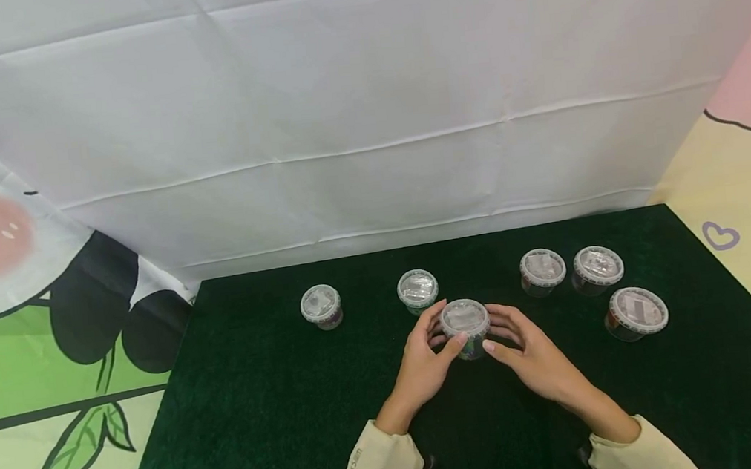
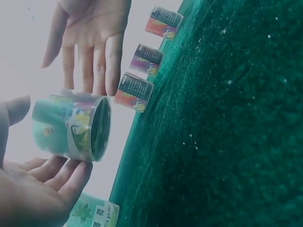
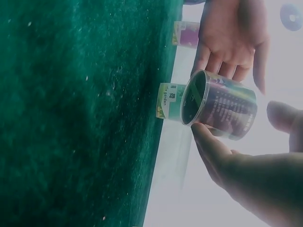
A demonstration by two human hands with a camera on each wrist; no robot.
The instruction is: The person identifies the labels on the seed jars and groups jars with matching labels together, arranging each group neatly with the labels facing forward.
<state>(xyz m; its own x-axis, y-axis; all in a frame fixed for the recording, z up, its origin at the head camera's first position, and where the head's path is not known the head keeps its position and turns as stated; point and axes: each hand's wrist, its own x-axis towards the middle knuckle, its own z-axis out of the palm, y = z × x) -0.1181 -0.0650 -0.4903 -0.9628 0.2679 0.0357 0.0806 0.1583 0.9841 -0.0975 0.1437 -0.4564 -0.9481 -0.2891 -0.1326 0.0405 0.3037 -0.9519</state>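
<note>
A small clear plastic tub (image 1: 465, 317) with a lid and a printed label is held between both hands, above the green cloth. Its dark underside shows in both wrist views. My left hand (image 1: 422, 368) holds the tub's left side, thumb at the front and fingers behind. On the other side, my right hand (image 1: 541, 361) holds it with bent fingers and the thumb near the front. In the left wrist view, the tub (image 2: 61, 127) shows a green label with a colourful picture. Rows of small text mark the tub (image 3: 229, 109) in the right wrist view.
Just behind the hands stands a green-labelled tub (image 1: 417, 289). Another tub (image 1: 321, 306) is farther left. On the right stand three more tubs: one (image 1: 542, 270), a second (image 1: 597, 269) and a third (image 1: 637, 312) nearer. A white cloth wall (image 1: 372, 190) rises behind the table.
</note>
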